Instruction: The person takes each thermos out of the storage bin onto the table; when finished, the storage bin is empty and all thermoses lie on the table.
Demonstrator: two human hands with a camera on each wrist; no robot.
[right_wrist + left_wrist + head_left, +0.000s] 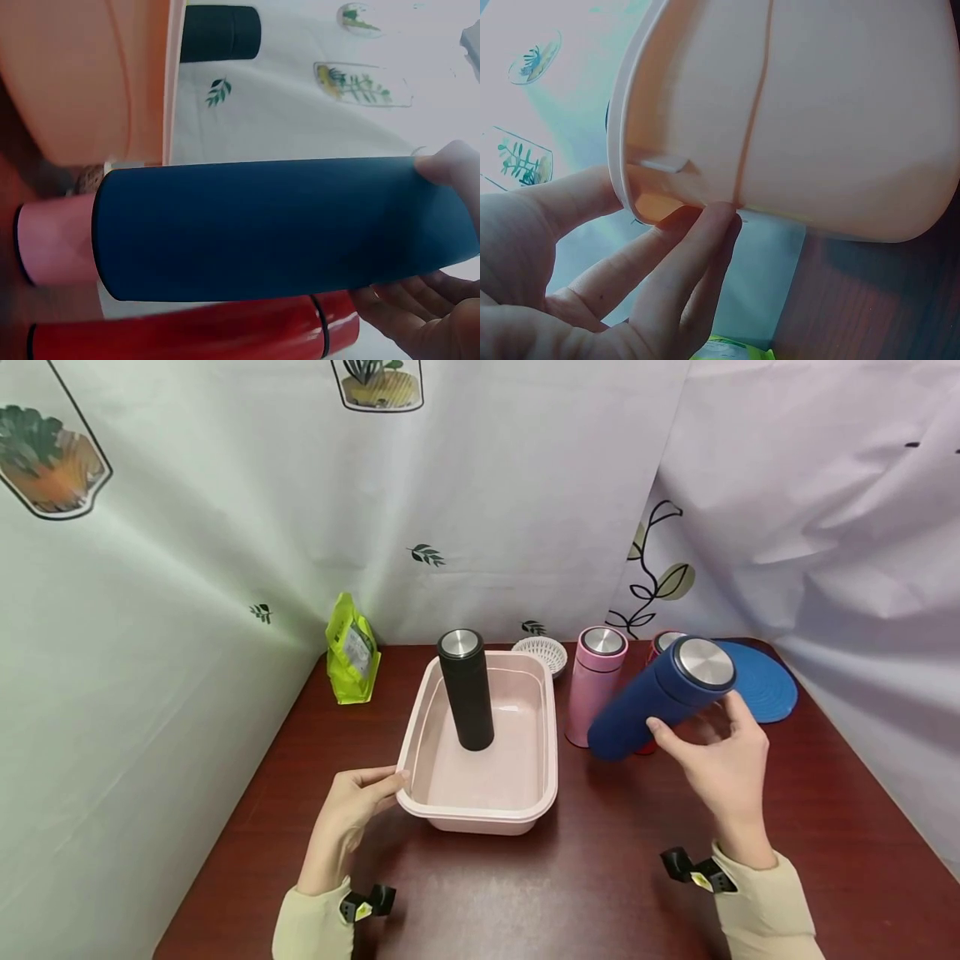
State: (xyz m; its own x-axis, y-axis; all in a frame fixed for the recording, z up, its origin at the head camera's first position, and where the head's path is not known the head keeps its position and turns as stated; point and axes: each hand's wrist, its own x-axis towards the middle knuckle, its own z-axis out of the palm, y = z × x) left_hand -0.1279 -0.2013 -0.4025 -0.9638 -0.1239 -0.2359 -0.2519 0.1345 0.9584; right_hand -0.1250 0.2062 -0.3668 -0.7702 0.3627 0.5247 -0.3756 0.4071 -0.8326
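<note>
My right hand (723, 764) grips a blue thermos flask (648, 706) near its silver lid, thumb on one side and fingers on the other. The flask leans, lid to the right, in front of a pink flask (592, 693) and a red flask (187, 330). With thumb and fingers, my left hand (358, 802) pinches the near left rim of a pale pink plastic basin (551, 760). Inside that basin stands a black flask (468, 697). The left wrist view shows fingertips (720, 214) against the basin's outer wall.
A lime green pouch (352, 652) stands at the back left of the dark red table (480, 893). Behind the basin lies a small white basket (543, 652). A round blue mat (761, 681) lies at the back right, by the curtain (487, 485).
</note>
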